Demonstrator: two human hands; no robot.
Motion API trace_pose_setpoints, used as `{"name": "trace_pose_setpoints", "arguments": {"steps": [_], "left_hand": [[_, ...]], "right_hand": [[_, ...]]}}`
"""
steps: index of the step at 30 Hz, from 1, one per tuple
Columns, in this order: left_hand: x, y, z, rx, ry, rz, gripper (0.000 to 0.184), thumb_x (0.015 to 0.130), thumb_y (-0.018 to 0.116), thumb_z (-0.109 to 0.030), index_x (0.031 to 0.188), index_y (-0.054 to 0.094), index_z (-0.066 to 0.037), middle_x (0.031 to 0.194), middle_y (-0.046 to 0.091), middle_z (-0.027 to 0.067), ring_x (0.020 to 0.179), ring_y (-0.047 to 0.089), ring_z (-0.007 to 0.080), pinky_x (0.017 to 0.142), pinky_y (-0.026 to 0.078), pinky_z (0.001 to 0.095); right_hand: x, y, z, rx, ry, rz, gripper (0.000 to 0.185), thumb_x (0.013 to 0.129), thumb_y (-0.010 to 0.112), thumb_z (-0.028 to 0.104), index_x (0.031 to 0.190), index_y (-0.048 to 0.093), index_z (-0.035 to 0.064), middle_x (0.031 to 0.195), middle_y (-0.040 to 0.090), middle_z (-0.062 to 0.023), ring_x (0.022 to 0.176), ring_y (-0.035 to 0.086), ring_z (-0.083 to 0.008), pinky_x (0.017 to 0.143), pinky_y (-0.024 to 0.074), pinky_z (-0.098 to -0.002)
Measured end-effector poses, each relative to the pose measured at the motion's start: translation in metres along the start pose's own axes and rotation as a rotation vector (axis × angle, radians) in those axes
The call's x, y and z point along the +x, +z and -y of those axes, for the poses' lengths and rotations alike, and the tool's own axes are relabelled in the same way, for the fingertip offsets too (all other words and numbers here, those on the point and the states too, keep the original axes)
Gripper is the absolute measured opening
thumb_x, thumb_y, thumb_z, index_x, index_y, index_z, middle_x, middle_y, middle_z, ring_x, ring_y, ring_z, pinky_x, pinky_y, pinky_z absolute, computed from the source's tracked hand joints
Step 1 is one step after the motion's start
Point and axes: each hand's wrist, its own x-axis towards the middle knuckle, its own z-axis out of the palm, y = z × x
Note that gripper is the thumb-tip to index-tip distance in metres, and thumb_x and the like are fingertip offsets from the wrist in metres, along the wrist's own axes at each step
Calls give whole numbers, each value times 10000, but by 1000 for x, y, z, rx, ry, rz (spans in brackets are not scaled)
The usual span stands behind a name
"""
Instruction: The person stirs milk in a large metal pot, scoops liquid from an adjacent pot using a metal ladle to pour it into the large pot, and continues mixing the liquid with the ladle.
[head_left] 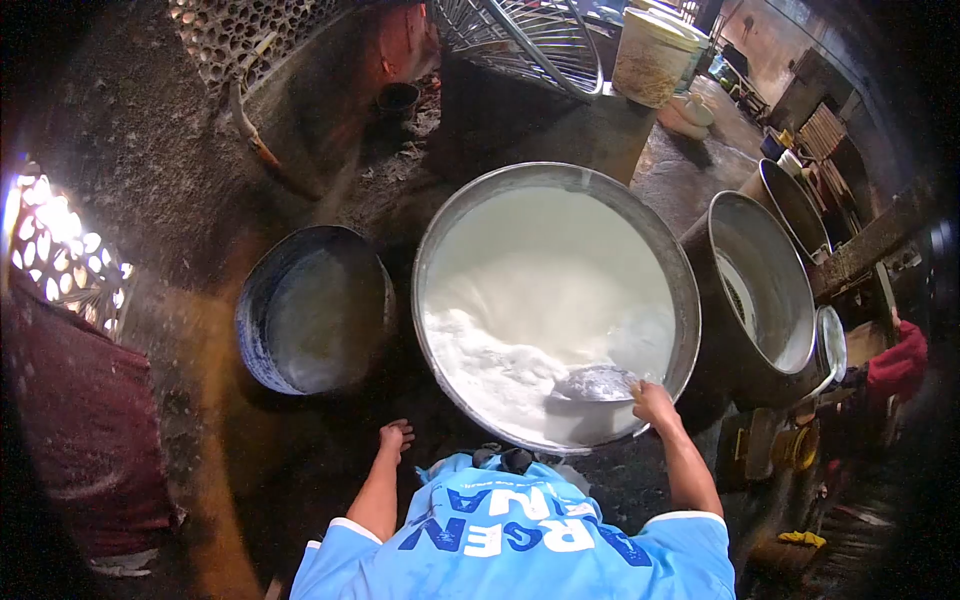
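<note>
My right hand [654, 404] grips the edge of a shallow metal bowl [597, 383], at the near right side of a large round metal pot [428, 345]. The bowl sits at the surface of a white milky liquid [540, 255]; whether anything lies in it is hard to make out. White foam [488, 360] gathers along the pot's near left side. My left hand [397, 435] hangs in front of the pot, to its lower left, fingers curled in and nothing visible in them.
Left of the pot stands a dark blue tub [262, 365] with cloudy liquid. Another tall metal pot [765, 205] is close on the right, with more vessels beyond. At the back are a metal wire rack [520, 45] and a stained white bucket [652, 60]. A dark red cloth [85, 430] hangs left.
</note>
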Motion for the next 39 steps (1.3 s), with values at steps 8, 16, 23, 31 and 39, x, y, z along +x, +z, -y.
{"name": "trace_pose_setpoints", "arguments": {"steps": [8,16,23,31,39], "left_hand": [[-23,-4,77,-113,-8,-88,266,816,467,-130,1025,612,-50,923,646,111,812,623,240,741,463,421],[-31,-13,108,-184,-28,-163,276,768,470,-64,985,616,23,948,634,153,838,615,247,796,461,412],[-44,-12,89,-232,97,-181,291,787,427,-47,1014,590,34,885,625,157,770,610,256,655,528,347],[-13,-23,76,-192,52,-108,267,831,383,-89,982,592,-18,867,633,143,698,622,236,586,516,346],[7,-26,16,-80,-9,-25,303,829,426,-149,1088,570,-87,960,636,83,740,610,198,645,458,365]], "right_hand": [[-53,-114,-43,250,-2,-140,454,596,580,-29,1045,598,44,623,592,-84,482,562,-141,413,458,-308],[43,-104,-58,382,183,-630,354,666,552,50,1018,581,37,852,628,-224,836,614,-388,703,490,-435],[90,-33,-47,521,242,-295,275,651,557,40,924,591,29,611,581,-104,460,568,-188,366,452,-333],[76,48,19,694,220,-169,263,639,567,57,900,575,20,574,545,-68,427,533,-172,362,448,-325],[47,95,107,691,129,-109,302,625,592,57,922,557,10,587,567,-81,440,550,-174,381,461,-324]]}}
